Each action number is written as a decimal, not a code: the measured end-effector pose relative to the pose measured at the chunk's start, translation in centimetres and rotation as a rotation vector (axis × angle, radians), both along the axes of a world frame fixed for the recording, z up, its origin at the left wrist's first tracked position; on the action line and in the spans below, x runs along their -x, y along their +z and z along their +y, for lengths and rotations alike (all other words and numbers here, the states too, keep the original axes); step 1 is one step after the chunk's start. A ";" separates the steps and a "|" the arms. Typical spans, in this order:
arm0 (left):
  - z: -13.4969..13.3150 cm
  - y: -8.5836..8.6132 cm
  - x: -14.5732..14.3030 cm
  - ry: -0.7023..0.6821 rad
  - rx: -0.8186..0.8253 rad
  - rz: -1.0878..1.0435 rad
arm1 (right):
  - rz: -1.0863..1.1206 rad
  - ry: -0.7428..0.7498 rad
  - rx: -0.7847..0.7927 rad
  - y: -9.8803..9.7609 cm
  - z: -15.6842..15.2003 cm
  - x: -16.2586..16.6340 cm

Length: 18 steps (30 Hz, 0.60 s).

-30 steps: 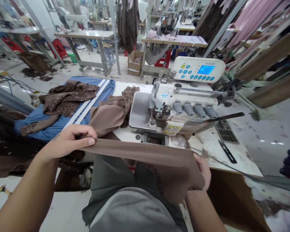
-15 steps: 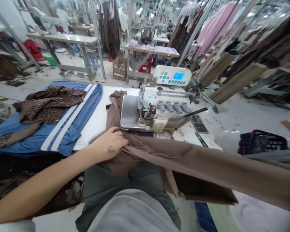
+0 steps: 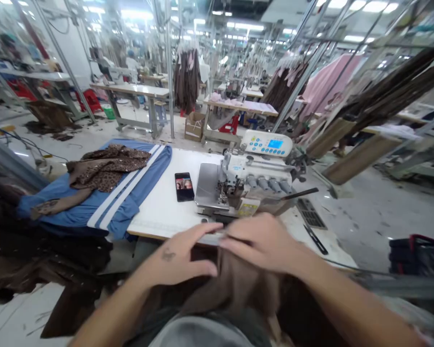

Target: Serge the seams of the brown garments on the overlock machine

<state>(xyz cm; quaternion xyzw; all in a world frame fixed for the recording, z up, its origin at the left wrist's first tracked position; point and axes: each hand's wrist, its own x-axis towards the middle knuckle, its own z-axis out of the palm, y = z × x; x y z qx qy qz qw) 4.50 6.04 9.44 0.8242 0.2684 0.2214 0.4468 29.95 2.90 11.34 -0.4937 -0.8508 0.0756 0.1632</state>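
Note:
My left hand (image 3: 183,255) and my right hand (image 3: 262,241) lie side by side on a bunched piece of brown fabric (image 3: 235,289) in my lap, at the front edge of the white sewing table (image 3: 162,212). The fingers of both hands are stretched over the cloth and pressing it, slightly blurred by motion. Just beyond my hands stands a white overlock sewing machine (image 3: 246,185) with a control panel (image 3: 267,143). A black phone (image 3: 184,186) with a lit screen lies on the table to the left of the machine.
A blue cloth with white stripes (image 3: 123,190) covers the table's left end, with leopard-print brown fabric (image 3: 104,168) on it. Dark fabric (image 3: 39,255) is heaped on the floor at left. A dark basket (image 3: 419,253) sits at right. Other tables and hanging garments fill the background.
The long brown piece that stretched off to the right has been gathered into my lap. My right hand has come back into view beside the left. The phone is uncovered.

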 end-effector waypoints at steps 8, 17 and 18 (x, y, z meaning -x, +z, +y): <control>5.9 -1.2 0.7 0.445 0.265 -0.261 | 0.417 0.284 0.759 -5.7 1.2 0.7; 5.1 -4.0 -2.4 0.307 0.058 0.048 | 0.583 0.047 0.469 -6.1 2.2 -1.0; 6.2 -3.5 -1.8 0.364 -0.007 0.073 | 0.548 0.135 0.541 -6.7 2.2 -0.9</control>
